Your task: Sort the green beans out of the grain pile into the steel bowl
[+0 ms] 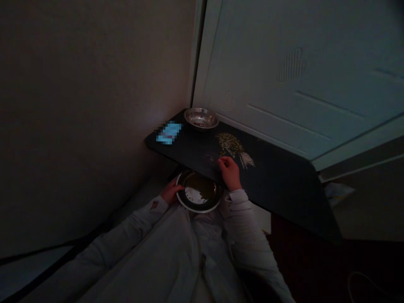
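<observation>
In the head view, a round metal bowl (217,198) sits low at my lap, under the near edge of the dark table (268,181). It holds a layer of small greenish grains and a white patch. My left hand (171,191) is closed on the bowl's left rim. Over the table edge, my right hand (230,173) is pinched closed beside a faint, see-through thin piece (211,159), seemingly plastic and held at the fingertips; its shape is hard to make out. Just beyond lie loose grains (229,143), greenish on the left and whitish on the right.
A second metal bowl (202,118) stands at the table's far corner. Left of it lies a lit, pixelated phone-like screen (169,133). A wall (126,84) closes the left side; a white panel with heart patterns (268,84) rises behind the table. The light is dim.
</observation>
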The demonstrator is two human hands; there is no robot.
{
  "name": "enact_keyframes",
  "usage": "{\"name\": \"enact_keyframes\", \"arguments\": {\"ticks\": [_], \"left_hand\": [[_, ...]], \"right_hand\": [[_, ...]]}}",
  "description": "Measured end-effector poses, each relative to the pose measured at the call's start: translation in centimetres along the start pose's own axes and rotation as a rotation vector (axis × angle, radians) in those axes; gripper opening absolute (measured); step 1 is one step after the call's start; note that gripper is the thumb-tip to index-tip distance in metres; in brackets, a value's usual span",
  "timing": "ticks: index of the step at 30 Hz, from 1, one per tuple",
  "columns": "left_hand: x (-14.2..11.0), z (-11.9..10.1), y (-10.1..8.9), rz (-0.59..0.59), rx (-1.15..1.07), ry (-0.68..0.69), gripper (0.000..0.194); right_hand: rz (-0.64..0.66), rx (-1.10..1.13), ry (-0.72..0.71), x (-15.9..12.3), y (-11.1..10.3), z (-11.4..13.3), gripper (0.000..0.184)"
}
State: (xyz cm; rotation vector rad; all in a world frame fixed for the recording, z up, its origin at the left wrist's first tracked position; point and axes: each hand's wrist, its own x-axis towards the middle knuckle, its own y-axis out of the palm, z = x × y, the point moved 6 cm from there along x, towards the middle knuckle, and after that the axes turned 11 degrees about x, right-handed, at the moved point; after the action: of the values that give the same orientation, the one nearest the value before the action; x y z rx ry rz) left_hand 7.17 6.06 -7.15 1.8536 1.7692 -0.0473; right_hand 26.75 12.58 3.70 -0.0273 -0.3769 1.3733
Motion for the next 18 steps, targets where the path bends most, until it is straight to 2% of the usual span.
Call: {"name": "enact_keyframes", "arguments": {"ticks": [11, 18], "left_hand": [[-0.21, -0.6, 0.49, 0.031, -0.029, 0.033, 0.064], [-0.05, -0.14, -0.01, -0.017, -0.008, 0.008, 0.06]], "right_hand": [[0.119, -0.053, 0.019, -0.06, 0.47, -0.42, 0.024], [0.186, -0.09, 0.006, -0.35, 0.8, -0.15, 0.024]]}}
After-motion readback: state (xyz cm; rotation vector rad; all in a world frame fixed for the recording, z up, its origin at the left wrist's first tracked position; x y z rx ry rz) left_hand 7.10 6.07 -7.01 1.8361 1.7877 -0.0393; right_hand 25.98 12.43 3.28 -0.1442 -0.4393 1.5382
